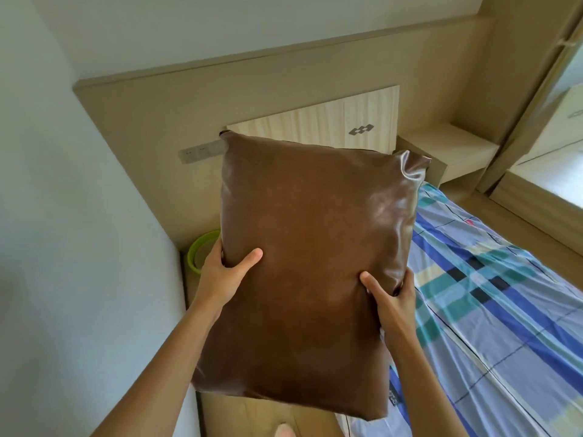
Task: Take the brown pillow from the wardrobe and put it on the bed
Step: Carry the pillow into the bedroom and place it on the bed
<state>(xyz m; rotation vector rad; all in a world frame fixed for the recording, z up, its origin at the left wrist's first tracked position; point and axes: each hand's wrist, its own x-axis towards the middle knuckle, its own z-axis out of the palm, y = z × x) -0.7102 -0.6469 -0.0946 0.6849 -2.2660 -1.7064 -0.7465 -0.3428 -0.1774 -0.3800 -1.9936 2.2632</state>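
A large brown leather-look pillow (309,266) fills the middle of the head view, held up in the air in front of me. My left hand (225,275) grips its left edge, thumb on the front face. Gripping the right edge is my right hand (392,302), its thumb pressed into the front. The bed (492,310), covered in a blue, teal and white plaid sheet, lies below and to the right of the pillow. The pillow hides the head end of the bed and part of the pale wooden headboard (318,121).
A white wall (63,247) runs close along my left. A green bucket (202,250) stands in the narrow gap beside the bed. A beige bedside shelf (454,149) sits at the back right, with a mirrored wardrobe door (555,127) at the far right.
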